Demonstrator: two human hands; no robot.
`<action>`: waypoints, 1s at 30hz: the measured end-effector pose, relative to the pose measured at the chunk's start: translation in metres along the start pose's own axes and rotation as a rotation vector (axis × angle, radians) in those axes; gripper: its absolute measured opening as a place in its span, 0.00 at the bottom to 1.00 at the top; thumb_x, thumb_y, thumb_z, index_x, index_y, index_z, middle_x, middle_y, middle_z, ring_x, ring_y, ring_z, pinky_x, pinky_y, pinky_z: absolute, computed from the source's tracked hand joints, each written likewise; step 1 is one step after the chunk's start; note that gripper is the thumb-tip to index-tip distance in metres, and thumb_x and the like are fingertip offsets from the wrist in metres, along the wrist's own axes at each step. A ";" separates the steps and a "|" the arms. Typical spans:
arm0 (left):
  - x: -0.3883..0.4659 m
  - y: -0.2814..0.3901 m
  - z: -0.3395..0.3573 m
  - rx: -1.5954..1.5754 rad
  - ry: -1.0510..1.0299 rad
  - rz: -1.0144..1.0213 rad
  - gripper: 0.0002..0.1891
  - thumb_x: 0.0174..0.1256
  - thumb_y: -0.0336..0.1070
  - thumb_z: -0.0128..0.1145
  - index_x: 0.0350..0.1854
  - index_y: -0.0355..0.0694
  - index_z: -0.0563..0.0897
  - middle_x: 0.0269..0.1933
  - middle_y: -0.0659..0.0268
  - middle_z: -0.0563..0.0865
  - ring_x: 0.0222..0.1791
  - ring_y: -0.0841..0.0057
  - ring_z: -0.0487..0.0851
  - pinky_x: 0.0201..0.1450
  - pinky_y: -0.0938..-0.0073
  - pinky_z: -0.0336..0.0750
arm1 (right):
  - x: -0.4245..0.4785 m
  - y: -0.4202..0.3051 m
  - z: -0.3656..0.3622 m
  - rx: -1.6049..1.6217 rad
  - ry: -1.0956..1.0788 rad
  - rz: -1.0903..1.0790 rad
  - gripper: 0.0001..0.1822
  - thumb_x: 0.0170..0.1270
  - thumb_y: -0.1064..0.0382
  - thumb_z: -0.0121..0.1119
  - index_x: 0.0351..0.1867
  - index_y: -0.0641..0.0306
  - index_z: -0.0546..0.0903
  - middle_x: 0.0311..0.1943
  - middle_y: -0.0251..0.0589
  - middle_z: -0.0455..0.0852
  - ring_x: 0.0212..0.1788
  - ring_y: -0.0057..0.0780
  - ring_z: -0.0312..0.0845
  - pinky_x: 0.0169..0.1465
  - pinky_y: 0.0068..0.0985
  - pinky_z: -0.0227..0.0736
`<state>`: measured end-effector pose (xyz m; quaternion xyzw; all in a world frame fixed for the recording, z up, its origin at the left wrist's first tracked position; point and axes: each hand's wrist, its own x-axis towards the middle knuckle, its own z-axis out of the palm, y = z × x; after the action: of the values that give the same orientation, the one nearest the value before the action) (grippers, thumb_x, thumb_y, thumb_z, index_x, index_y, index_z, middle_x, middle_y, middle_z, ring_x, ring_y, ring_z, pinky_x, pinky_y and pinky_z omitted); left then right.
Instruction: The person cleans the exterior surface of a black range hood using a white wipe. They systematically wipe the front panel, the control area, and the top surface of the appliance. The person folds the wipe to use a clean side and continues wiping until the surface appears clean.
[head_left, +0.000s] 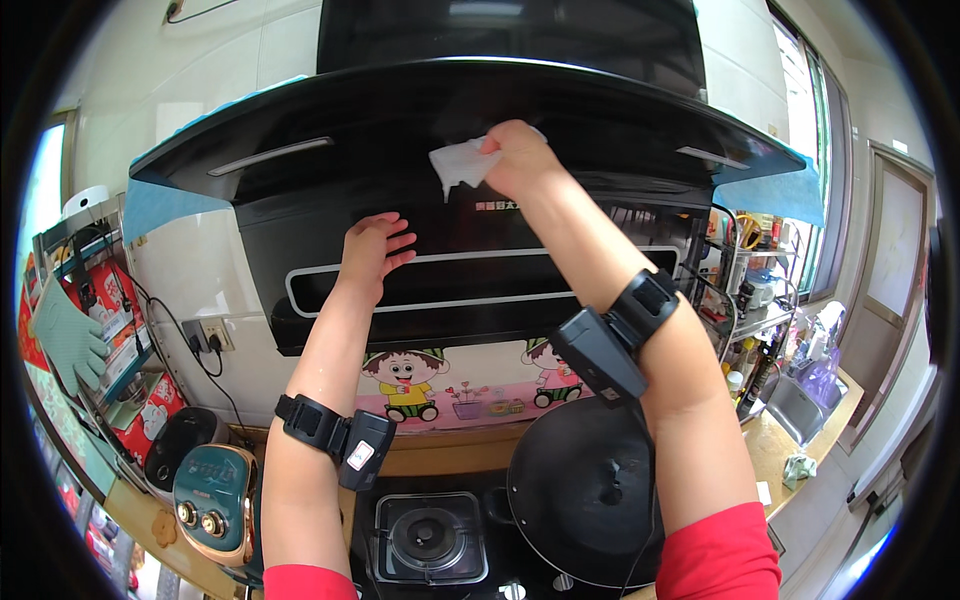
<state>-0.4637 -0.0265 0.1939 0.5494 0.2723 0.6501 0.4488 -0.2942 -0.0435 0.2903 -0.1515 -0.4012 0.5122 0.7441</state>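
My right hand (521, 159) grips a crumpled white wipe (465, 163) against the underside panel of a black range hood (390, 187). One thin corner of the wipe dangles below my fingers. Lower and to the left, my left hand (375, 251) is raised with its fingers apart and nothing in it, in front of the hood's pale-framed intake slot (472, 277). Whether its fingertips touch the hood I cannot tell. Strapped to each forearm is a black device, a left one (366, 450) and a right one (600, 356).
Below stand a gas burner (425, 536) and a large black wok (577, 480). At left are a green air fryer (214, 502), a wall socket (215, 335) and a shelf with a silicone glove (71, 337). A spice rack (757, 300) and a sink (802, 412) lie to the right.
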 end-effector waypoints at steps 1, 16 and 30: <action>0.000 0.000 0.007 -0.001 -0.009 0.000 0.16 0.58 0.31 0.41 0.49 0.30 0.68 0.46 0.56 0.74 0.44 0.67 0.76 0.42 0.68 0.74 | 0.001 -0.012 -0.010 -0.016 0.033 -0.017 0.06 0.33 0.77 0.44 0.19 0.69 0.65 0.28 0.45 0.63 0.29 0.37 0.60 0.32 0.28 0.62; -0.004 0.008 0.051 0.033 -0.069 0.010 0.16 0.59 0.29 0.39 0.48 0.29 0.68 0.47 0.54 0.74 0.43 0.67 0.77 0.42 0.69 0.75 | -0.020 -0.160 -0.099 -0.167 0.124 -0.121 0.10 0.28 0.83 0.39 0.16 0.67 0.62 0.29 0.48 0.60 0.32 0.42 0.59 0.54 0.47 0.54; -0.018 0.027 -0.001 0.046 0.007 0.009 0.15 0.59 0.29 0.39 0.48 0.30 0.68 0.46 0.55 0.75 0.42 0.68 0.77 0.40 0.70 0.76 | -0.022 -0.058 -0.002 -0.320 0.151 -0.243 0.10 0.29 0.77 0.46 0.21 0.71 0.64 0.33 0.53 0.63 0.35 0.39 0.60 0.38 0.34 0.60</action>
<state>-0.4728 -0.0538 0.2079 0.5584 0.2865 0.6475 0.4323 -0.2583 -0.0872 0.3164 -0.2563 -0.4360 0.3355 0.7948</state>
